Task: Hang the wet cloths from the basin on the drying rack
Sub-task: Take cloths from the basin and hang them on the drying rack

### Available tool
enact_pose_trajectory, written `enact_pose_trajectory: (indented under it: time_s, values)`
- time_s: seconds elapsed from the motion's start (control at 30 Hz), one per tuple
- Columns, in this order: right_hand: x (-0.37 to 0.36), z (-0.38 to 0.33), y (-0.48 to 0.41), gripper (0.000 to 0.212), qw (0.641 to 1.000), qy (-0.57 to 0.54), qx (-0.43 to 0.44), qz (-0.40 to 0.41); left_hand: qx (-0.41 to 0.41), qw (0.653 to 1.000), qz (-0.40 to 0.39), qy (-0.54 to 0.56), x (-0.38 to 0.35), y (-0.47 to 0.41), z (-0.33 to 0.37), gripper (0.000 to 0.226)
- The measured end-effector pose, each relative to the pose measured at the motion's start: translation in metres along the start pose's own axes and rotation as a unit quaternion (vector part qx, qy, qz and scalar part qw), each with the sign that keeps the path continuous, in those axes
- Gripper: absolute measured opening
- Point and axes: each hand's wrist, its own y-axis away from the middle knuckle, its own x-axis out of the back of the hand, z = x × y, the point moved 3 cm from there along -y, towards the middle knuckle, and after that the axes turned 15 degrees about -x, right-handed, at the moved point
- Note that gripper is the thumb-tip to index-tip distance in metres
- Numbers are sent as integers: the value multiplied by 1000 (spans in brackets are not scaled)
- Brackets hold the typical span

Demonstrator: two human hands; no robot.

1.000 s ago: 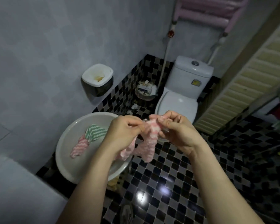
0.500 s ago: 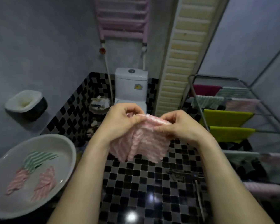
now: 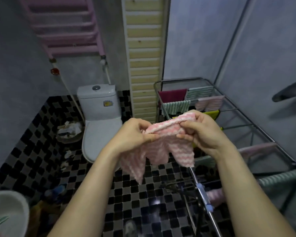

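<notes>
Head view: left hand [image 3: 135, 134] and right hand [image 3: 203, 132] both pinch the pink cloth [image 3: 162, 147], bunched in mid-air just before the drying rack [image 3: 243, 125]. Best spread that top edge flat first, then drape over a free bar.

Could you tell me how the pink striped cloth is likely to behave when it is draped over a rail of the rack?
The pink striped cloth sags in folds below the left hand and right hand, so it is probably floppy. Coming wet from the basin, it may cling and drip.
</notes>
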Motion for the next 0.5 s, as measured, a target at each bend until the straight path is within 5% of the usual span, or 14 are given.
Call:
enact_pose_trajectory:
  time_s: [0.3,0.5]
  values:
    - [57,-32,-64,15,990,28,26,136,-27,973,-6,227,5,-96,-46,10]
    - [91,-54,-91,23,953,98,56,281,-77,992,-68,75,3,-158,-61,8]
